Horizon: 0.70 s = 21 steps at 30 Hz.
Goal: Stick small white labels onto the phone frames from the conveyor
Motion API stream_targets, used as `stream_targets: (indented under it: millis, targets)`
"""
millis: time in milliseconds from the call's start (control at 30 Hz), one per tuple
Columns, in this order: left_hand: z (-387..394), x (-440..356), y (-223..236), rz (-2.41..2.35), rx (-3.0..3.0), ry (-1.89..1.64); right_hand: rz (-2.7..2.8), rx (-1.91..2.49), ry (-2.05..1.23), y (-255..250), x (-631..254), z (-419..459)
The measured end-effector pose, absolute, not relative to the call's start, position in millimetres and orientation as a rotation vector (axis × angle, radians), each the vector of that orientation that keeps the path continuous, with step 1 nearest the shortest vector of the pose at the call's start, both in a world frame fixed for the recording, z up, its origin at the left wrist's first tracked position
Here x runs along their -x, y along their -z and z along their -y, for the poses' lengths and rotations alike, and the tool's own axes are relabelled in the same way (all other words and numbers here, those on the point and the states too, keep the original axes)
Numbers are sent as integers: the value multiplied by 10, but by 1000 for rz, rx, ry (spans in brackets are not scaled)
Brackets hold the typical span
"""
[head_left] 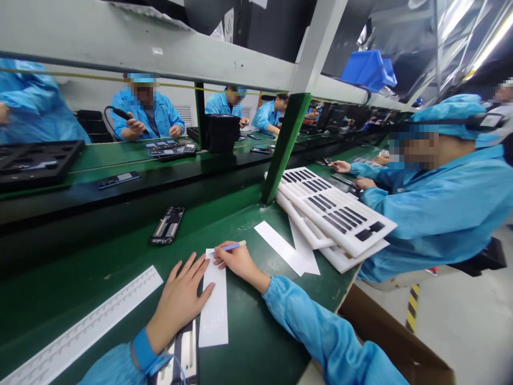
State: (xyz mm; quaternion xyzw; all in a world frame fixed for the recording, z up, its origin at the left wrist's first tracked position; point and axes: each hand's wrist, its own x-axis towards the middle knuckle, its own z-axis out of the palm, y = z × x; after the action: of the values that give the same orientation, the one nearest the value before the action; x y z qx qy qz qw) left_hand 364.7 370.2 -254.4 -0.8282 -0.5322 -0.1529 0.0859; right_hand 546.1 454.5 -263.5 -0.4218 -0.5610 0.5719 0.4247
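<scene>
My left hand lies flat with its fingers spread, the thumb and fingertips resting on the left side of a white paper strip. My right hand is closed in a writing grip on a slim purple pen-like tool with a pale end. Its working tip is at the strip's top end, close to my left fingertips, and is too small to make out. Partly hidden under my left wrist is a device part in white and black. A blue band with a cord circles that wrist.
An opened phone lies ahead on the green bench. A long white printed strip is at left. More white strips and stacked white foam trays lie right, beside a green post. A co-worker sits at right.
</scene>
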Motion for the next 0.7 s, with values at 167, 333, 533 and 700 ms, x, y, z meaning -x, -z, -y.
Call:
stream_targets:
  millis: [167,333,533,700]
  targets:
    - [-3666,-3657,2573,1609,2487,448,1406,1068,-1412,2641,-5465,-4532]
    - [-3666,-3659,2541,1618,2510,425,1393,1078,-1421,2651,-5478,-4525]
    - [-3665,-3658,2552,1633,2505,396,1375,1086,-1411,2654,-5479,-4524]
    - [-3663,-3670,2552,1643,2501,395,1406,1066,-1408,2634,-5483,-4520]
